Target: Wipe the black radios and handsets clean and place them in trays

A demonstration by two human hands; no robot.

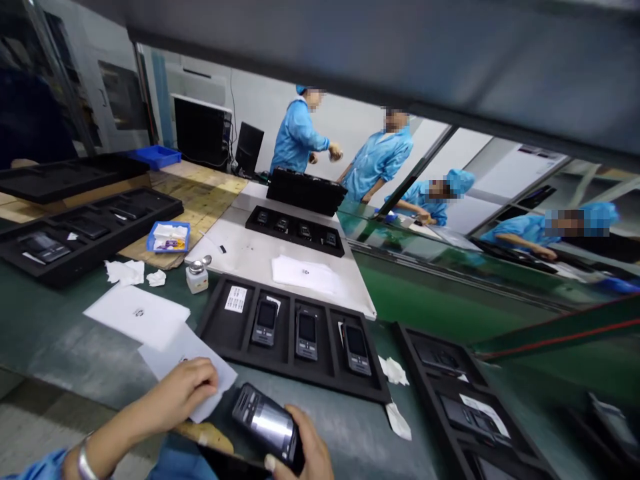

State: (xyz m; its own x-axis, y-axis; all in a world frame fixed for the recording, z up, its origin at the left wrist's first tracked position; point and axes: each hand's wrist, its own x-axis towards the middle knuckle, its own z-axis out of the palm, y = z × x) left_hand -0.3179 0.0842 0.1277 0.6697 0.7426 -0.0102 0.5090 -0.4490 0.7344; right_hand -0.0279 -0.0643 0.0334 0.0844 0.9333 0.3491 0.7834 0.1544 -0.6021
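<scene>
My right hand (pixel 313 443) grips a black keypad phone (pixel 267 420) by its lower right end. Light glares off the phone's screen. My left hand (pixel 187 393) is closed, fingers curled over a white sheet (pixel 223 383) printed with a small mark; what is between the fingertips, if anything, is hidden. Just beyond both hands lies a black foam tray (pixel 233 357) with several compartments. Three hold similar phones, among them one phone (pixel 307 333) in the middle; a label sheet (pixel 236 299) lies in the leftmost.
More white sheets (pixel 135 313), crumpled tissue (pixel 125 272) and a small pump bottle (pixel 197 277) are at the left. Phone trays stand left, far and right, including the right tray (pixel 425 393). Co-workers in blue work beyond the green line (pixel 400 280). A grey shelf overhangs.
</scene>
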